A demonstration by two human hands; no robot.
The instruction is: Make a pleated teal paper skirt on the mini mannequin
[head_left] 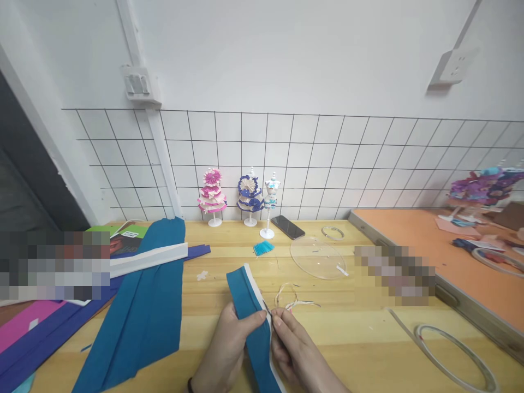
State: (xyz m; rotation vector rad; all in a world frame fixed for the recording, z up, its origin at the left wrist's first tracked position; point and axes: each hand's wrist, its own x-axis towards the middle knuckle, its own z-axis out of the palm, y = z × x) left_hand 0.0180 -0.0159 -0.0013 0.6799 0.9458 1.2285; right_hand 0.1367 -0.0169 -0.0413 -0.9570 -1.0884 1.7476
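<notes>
A blue crepe paper strip with a white band along its right edge stands on a slant between my hands, its top end tipped left. My left hand grips it from the left, thumb laid across the front. My right hand is closed in a pinch at the white edge, close to the left thumb. A thin dark line shows at those fingertips; what it is I cannot make out. Just beyond the right hand lies a loose loop of pale cord.
At left lie a large blue crepe sheet and a white strip. A small pleated blue piece, a phone and a clear disc lie ahead. Small dress stands line the wall. Coiled tubing lies right.
</notes>
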